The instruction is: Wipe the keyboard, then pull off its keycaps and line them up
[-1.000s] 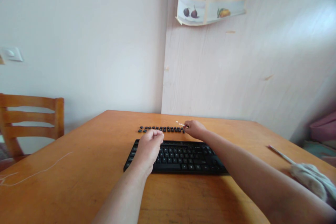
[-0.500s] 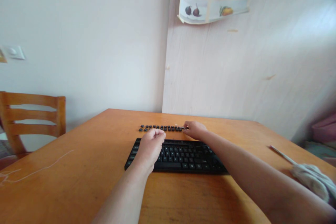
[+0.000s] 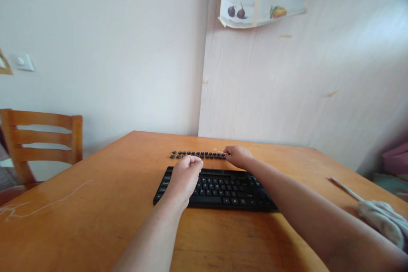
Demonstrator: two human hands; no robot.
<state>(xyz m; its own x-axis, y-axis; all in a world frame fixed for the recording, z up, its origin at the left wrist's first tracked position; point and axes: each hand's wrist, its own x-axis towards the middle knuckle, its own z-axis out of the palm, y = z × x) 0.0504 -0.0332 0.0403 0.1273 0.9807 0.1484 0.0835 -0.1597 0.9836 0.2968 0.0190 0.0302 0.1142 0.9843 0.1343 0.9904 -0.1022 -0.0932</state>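
Note:
A black keyboard lies on the wooden table, partly covered by my forearms. Behind it, small black keycaps stand in two rows. Over the keyboard's left part, my left hand is closed, thumb pressed against the curled fingers; whatever it may hold is hidden. My right hand is at the right end of the keycap rows with its fingers pinched together. From its fingertips a thin pale stick points left over the caps, too small to identify. A small dark bit, perhaps a keycap, shows at those fingertips.
The wooden table reaches back to the wall. Loose white thread lies at the left. At the right are a grey cloth and a thin stick. A wooden chair stands beyond the left edge.
The view has shifted slightly. My right hand remains at the right end of the keycaps, and the pale stick shows more plainly there. My left hand keeps its closed pose over the keyboard.

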